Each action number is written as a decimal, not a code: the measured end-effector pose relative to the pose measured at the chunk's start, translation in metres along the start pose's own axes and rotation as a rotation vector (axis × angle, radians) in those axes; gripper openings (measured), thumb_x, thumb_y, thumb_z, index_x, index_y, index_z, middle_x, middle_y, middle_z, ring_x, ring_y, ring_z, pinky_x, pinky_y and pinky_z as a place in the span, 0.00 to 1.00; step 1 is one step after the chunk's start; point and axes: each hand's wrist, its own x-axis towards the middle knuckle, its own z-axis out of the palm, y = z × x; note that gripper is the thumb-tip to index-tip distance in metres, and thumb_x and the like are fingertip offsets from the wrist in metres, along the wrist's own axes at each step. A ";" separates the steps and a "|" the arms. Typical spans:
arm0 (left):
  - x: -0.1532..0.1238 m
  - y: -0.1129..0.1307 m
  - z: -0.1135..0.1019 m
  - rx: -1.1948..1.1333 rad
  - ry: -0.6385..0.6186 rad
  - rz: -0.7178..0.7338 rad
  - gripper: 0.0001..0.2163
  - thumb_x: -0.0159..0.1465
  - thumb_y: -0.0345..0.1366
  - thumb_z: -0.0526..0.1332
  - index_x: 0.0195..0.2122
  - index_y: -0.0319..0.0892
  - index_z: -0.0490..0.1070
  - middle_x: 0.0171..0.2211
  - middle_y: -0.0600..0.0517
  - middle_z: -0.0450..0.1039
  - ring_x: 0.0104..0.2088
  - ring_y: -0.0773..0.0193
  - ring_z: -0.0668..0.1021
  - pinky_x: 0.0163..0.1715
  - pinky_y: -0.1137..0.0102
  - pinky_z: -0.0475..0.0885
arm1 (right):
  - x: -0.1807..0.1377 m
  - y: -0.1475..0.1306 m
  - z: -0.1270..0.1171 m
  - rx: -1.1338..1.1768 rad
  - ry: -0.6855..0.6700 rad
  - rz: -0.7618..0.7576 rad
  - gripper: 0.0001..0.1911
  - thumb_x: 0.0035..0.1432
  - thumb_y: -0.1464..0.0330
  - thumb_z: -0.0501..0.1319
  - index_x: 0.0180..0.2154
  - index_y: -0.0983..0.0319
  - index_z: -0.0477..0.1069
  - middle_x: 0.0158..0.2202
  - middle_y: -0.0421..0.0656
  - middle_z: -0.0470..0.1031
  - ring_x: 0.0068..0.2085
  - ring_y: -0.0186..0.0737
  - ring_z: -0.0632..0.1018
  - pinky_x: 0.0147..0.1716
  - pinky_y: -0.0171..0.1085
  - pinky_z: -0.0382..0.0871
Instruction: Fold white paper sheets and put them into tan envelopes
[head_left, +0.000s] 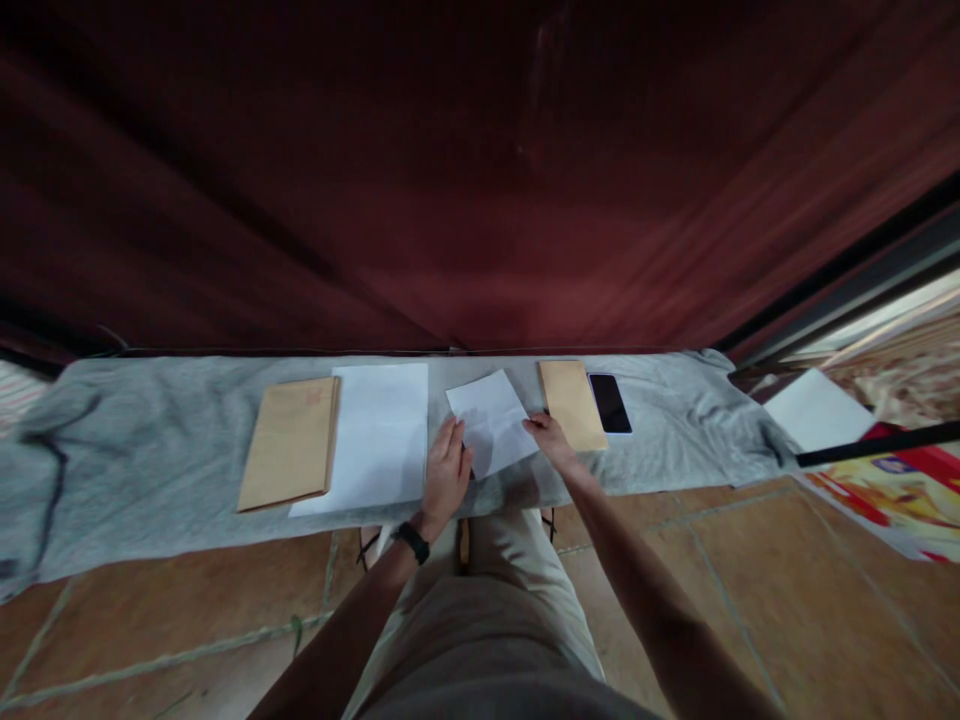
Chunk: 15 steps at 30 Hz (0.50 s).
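A white sheet of paper [493, 425], creased and smaller than the sheets to its left, lies tilted in front of me, between my hands. My right hand [547, 436] pinches its right edge. At the opposite edge is my left hand [448, 470], wearing a black wristband, its thumb over the paper and its fingers along the side; the grip is partly hidden. Left of that hand, larger white paper [386, 430] lies flat, partly under a stack of brown envelopes [289, 440]. A brown envelope [574, 405] lies just beyond my right hand.
A phone [611, 403] with a dark screen rests right of the single envelope. Grey cloth [675, 430] covers the narrow work surface, with a dark red panel [480, 250] rising behind it. At the far right are a white sheet [817, 410] and a colourful printed package [900, 485].
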 end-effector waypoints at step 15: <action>-0.006 0.008 0.024 0.317 -0.226 0.058 0.26 0.72 0.40 0.49 0.69 0.35 0.60 0.70 0.39 0.59 0.71 0.51 0.60 0.70 0.52 0.57 | -0.064 -0.007 0.034 -0.426 0.189 -0.373 0.24 0.72 0.65 0.50 0.65 0.65 0.63 0.66 0.56 0.66 0.65 0.52 0.68 0.63 0.50 0.63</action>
